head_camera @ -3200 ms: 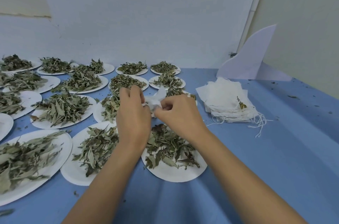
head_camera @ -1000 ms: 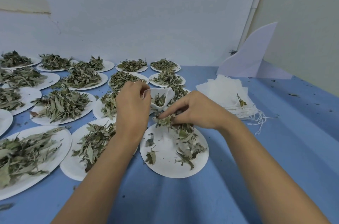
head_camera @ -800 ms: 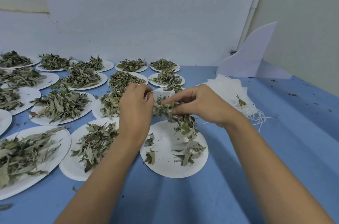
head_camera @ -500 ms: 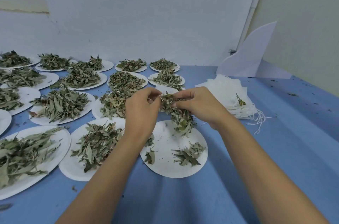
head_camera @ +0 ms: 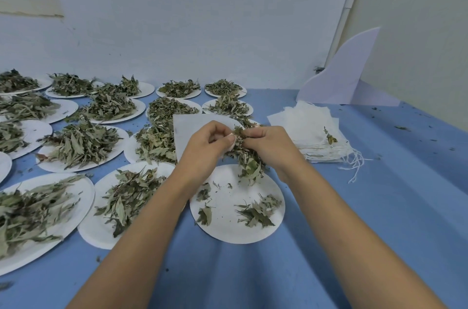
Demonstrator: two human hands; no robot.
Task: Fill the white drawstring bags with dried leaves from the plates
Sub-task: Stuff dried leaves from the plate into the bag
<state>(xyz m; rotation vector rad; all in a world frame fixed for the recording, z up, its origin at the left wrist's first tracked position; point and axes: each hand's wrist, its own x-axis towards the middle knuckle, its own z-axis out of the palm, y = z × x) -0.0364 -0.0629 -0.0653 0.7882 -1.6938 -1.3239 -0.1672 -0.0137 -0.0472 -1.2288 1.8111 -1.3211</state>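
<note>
My left hand (head_camera: 202,149) grips the mouth of a white drawstring bag (head_camera: 188,129), whose flat body sticks out to the left behind the hand. My right hand (head_camera: 271,149) pinches a bunch of dried leaves (head_camera: 247,159) at the bag's mouth; the lower leaves hang below the fingers. Both hands hover over the nearest white paper plate (head_camera: 228,222), which holds only a few scattered leaves (head_camera: 255,212).
Several more paper plates heaped with dried leaves (head_camera: 81,143) cover the blue table (head_camera: 367,220) to the left and behind. A stack of flat white bags (head_camera: 311,129) with loose strings lies at the right. A white curved board (head_camera: 347,73) leans in the far corner.
My right hand scooped most of the leaves off the near plate and raised them to the bag. My left hand now holds the bag higher, its body turned out to the left.
</note>
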